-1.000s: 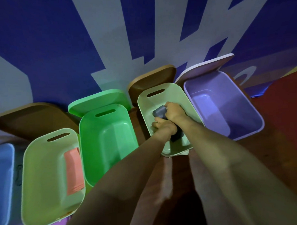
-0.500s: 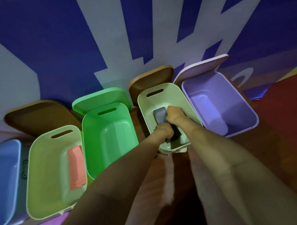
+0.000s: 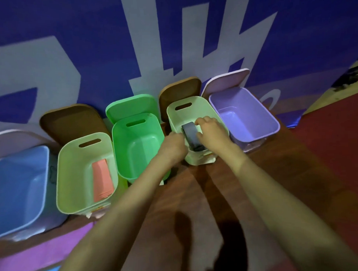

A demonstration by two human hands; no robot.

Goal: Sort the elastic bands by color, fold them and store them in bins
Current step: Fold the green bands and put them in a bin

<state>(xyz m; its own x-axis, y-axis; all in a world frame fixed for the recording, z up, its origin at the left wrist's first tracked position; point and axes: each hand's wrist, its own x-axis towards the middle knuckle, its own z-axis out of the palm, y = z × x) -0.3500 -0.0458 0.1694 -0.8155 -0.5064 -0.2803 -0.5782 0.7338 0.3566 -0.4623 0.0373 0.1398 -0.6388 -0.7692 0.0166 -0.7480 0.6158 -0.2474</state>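
A dark grey folded band (image 3: 191,138) lies lengthwise inside the pale cream bin (image 3: 193,106), second from the right. My left hand (image 3: 174,145) is at that bin's left rim, against the band's left edge, with its fingers curled down out of sight. My right hand (image 3: 209,132) is on the band's right side, its curled fingers and thumb touching the band's edge. A folded salmon-pink band (image 3: 102,178) lies in the pale green bin (image 3: 73,159) further left.
Several open bins stand in a row against a blue-and-white wall: a blue bin (image 3: 19,187), a bright green bin (image 3: 138,149) and a purple bin (image 3: 244,116), these three holding nothing. Lids (image 3: 180,94) lean behind them. Brown and red floor lies in front.
Both hands were bunched together over the grey band in the cream bin. They have spread apart to either side, and the band now shows lying flat between them.
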